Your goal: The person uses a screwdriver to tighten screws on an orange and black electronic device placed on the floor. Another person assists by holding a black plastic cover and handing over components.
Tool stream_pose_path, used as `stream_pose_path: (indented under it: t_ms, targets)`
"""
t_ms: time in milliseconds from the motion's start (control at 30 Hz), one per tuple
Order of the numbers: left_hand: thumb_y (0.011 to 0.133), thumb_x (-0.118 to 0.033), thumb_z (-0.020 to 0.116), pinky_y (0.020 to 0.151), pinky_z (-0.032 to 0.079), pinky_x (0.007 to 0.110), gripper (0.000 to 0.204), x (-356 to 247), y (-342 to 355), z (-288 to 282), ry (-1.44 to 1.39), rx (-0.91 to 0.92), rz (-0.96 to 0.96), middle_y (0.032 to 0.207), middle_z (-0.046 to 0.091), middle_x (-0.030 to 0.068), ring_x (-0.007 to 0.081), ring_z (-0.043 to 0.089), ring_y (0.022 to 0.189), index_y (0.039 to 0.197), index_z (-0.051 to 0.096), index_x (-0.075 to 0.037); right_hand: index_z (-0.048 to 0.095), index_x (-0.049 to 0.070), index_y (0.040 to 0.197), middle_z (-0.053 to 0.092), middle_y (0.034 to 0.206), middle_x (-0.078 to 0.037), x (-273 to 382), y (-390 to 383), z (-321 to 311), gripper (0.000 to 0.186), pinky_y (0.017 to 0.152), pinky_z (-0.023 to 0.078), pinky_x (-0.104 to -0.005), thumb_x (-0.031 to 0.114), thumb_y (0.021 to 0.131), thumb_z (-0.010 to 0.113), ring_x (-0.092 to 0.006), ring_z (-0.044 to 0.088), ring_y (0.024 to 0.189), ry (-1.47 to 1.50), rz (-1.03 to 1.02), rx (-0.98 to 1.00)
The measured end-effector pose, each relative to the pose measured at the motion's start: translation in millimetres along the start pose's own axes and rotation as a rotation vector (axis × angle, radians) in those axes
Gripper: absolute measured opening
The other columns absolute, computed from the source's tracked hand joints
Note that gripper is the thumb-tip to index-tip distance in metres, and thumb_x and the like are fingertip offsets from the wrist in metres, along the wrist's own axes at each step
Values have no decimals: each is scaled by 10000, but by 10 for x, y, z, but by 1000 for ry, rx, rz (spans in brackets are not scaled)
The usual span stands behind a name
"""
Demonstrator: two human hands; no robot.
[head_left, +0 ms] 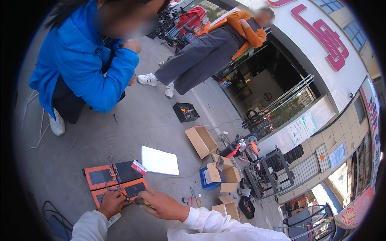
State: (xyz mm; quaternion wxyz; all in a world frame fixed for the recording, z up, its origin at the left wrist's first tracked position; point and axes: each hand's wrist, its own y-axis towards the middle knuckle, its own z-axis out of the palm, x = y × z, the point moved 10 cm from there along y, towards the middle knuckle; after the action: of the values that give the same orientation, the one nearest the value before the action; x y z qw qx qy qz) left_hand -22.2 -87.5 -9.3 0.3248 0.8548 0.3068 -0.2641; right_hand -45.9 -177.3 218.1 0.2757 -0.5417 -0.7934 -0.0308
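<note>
Tool [141, 201] gripped by right hand [164, 205], orange case [99, 177] touched by left hand [112, 204], white board [160, 160] and cartons [201, 142] strewn on pavement [132, 132]

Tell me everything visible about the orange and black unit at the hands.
The unit lies flat on grey ground: dark rectangular panels, some orange-framed, plastic-looking. Cable-like loops lie on top. A red and white box sits at its far right. The left hand is on its near side; the right hand's contact is unclear.

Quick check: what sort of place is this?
Likely a paved forecourt serving as an outdoor work spot: a white shopfront overlooks it, and open cardboard boxes and a black box sit on it.
</note>
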Motion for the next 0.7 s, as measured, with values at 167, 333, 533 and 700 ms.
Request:
stream_pose_path:
  t_ms: [167,333,533,700]
  targets:
    - [784,-195,838,813,476,478,153,9,-56,-139,-28,-87,2,955,659,31,303,641,928,908,756,-158,496,100,1261,576,1192,-203,6,56,15,350,749,526,-531,192,990,699,-477,659,935,-56,87,-58]
    - [755,-178,817,797,490,484,145,30,10,-62,-11,-39,-43,960,666,39,313,641,927,886,762,-149,505,95,1269,612,1154,-207,193,38,24,378,742,532,-531,263,1005,717,-478,665,918,-27,-156,-49]
    - [751,-171,808,807,500,485,150,22,42,-36,2,-23,-65,960,669,57,325,641,946,888,759,-138,518,84,1252,619,1146,-193,10,30,-165,373,735,535,-536,266,998,722,-463,672,913,-79,55,-159]
    - [744,-162,820,829,500,486,158,8,69,-55,-36,-2,-93,964,671,61,328,639,969,887,759,-134,511,87,1269,638,1131,-188,75,0,-102,423,714,537,-528,333,1003,729,-453,681,895,-84,-97,-140]
